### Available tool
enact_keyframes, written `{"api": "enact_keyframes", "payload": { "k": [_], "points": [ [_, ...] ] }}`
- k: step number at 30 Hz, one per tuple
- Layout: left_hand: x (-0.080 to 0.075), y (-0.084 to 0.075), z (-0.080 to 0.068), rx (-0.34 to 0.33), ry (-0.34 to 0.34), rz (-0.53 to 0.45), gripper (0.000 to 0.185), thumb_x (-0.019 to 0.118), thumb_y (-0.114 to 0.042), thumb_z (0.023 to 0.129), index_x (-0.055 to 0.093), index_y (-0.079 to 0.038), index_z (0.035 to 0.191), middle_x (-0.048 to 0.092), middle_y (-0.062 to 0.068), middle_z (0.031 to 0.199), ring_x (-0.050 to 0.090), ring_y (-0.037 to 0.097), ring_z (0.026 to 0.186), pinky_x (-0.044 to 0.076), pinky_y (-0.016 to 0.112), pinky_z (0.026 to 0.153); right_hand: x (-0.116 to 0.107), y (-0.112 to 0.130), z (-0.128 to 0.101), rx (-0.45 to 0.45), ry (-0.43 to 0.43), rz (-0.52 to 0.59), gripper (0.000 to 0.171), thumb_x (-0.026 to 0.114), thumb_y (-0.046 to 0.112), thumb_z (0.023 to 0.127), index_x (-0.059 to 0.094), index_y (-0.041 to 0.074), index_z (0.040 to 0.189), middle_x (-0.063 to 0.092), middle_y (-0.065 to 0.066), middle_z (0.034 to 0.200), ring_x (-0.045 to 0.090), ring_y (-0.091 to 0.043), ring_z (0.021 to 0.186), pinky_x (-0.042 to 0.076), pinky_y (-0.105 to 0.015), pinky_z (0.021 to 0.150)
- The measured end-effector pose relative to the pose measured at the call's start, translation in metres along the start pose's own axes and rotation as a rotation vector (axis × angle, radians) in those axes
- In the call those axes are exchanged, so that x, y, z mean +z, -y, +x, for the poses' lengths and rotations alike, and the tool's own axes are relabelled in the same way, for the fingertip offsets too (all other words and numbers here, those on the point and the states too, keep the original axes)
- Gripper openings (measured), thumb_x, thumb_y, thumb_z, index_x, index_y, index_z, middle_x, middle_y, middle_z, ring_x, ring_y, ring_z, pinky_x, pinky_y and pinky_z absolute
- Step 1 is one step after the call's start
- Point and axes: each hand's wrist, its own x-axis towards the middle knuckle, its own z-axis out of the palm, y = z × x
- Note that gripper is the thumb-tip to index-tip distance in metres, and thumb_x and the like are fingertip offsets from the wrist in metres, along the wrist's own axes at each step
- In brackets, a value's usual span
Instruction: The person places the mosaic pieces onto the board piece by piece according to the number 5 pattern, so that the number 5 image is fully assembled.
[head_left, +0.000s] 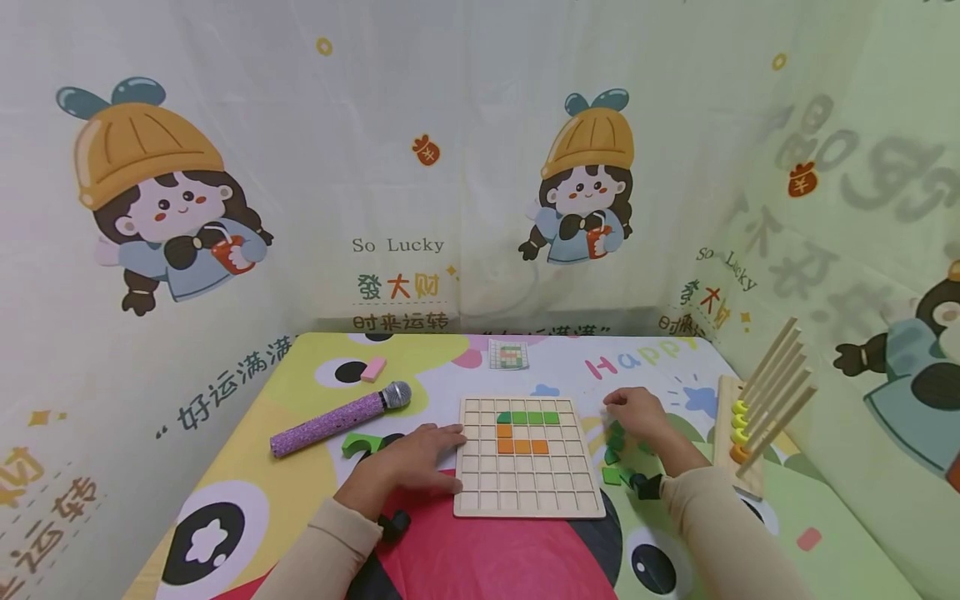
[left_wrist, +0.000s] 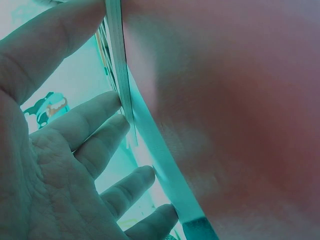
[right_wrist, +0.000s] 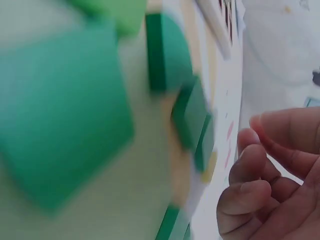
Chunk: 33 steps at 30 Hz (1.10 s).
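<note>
Table (head_left: 247, 467), covered with a printed cartoon mat, enclosed by cartoon-print cloth walls. Near its middle lies the wooden grid board (head_left: 529, 457), flat, with a row of green tiles (head_left: 528, 417) and an L of orange tiles (head_left: 521, 440) seated in its upper cells. The board looks stiff and light; judged from its thin edge, it is best steadied by flat pressure at a side, not lifted by a corner.

Left hand (head_left: 416, 461): fingers straight and spread, resting on the mat with the fingertips (left_wrist: 117, 127) touching the board's left edge; it holds nothing.

Right hand (head_left: 637, 414): hovering just right of the board above the loose green blocks (head_left: 617, 454), fingers (right_wrist: 255, 165) loosely curled toward the thumb, nothing visible between them. The blocks (right_wrist: 170, 52) lie scattered on the mat, some touching one another. They appear to be small, rigid painted wood: light, smooth-faced and somewhat slippery, not fragile. A pinch across two opposite flat sides should hold one best; a curved face would offer less purchase.

Left of the board: a purple microphone (head_left: 339, 418), a green arched piece (head_left: 358, 442), and farther back a pink eraser-like block (head_left: 372, 368). Behind the board, a small pattern card (head_left: 508, 354). At the far right, a wooden rod rack (head_left: 761, 417) with coloured rings.
</note>
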Motion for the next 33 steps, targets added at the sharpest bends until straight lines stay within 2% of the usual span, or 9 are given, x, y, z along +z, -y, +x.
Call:
{"api": "enact_keyframes", "payload": {
  "k": [7,12,16,22,26,33],
  "points": [
    [-0.001,-0.002,-0.001,-0.006,0.006,-0.011,0.077,0.081,-0.043,0.083,0.055,-0.017,0.15,0.044,0.004,0.164,0.037,0.04,0.15,0.04,0.057,0.117,-0.015,-0.02,0.0,0.094,-0.01,-0.045,0.03,0.057,0.015,0.102,0.07,-0.006,0.119,0.069,-0.027,0.118,0.063,-0.04,0.105,0.052,-0.054,0.092],
    [-0.002,-0.003,-0.002,0.0,0.01,-0.014,0.077,0.082,-0.043,0.083,0.056,-0.016,0.15,0.044,0.005,0.164,0.037,0.04,0.15,0.04,0.058,0.117,-0.018,-0.025,0.0,0.126,0.008,-0.07,0.029,0.06,0.016,0.1,0.07,-0.005,0.117,0.069,-0.025,0.113,0.064,-0.036,0.097,0.054,-0.051,0.084],
    [-0.002,-0.003,-0.002,0.009,0.009,-0.018,0.076,0.082,-0.042,0.083,0.056,-0.016,0.149,0.044,0.005,0.163,0.037,0.04,0.15,0.04,0.058,0.116,-0.018,-0.027,0.003,0.091,0.037,-0.111,0.027,0.059,0.012,0.097,0.072,-0.004,0.115,0.07,-0.023,0.11,0.064,-0.034,0.095,0.055,-0.05,0.084],
    [-0.001,-0.003,-0.002,0.015,0.003,-0.018,0.075,0.082,-0.042,0.084,0.057,-0.016,0.149,0.045,0.004,0.163,0.037,0.04,0.15,0.04,0.057,0.117,-0.014,-0.028,0.008,-0.046,0.093,-0.225,0.036,0.055,-0.005,0.088,0.074,0.003,0.119,0.071,-0.026,0.112,0.066,-0.036,0.098,0.055,-0.053,0.089],
    [-0.001,-0.004,-0.002,0.007,0.002,-0.019,0.075,0.082,-0.042,0.083,0.057,-0.016,0.149,0.045,0.003,0.163,0.038,0.038,0.15,0.041,0.056,0.116,-0.012,-0.027,0.011,-0.094,0.128,-0.309,0.037,0.057,-0.005,0.091,0.076,0.008,0.119,0.072,-0.025,0.113,0.067,-0.038,0.102,0.055,-0.056,0.092],
    [-0.001,-0.003,-0.002,-0.003,0.006,-0.005,0.076,0.081,-0.044,0.084,0.056,-0.018,0.15,0.044,0.003,0.164,0.036,0.038,0.151,0.041,0.057,0.116,-0.013,-0.025,0.012,-0.086,0.126,-0.346,0.023,0.067,0.001,0.091,0.075,-0.002,0.112,0.073,-0.018,0.102,0.063,-0.031,0.092,0.054,-0.054,0.09]
  ]
}}
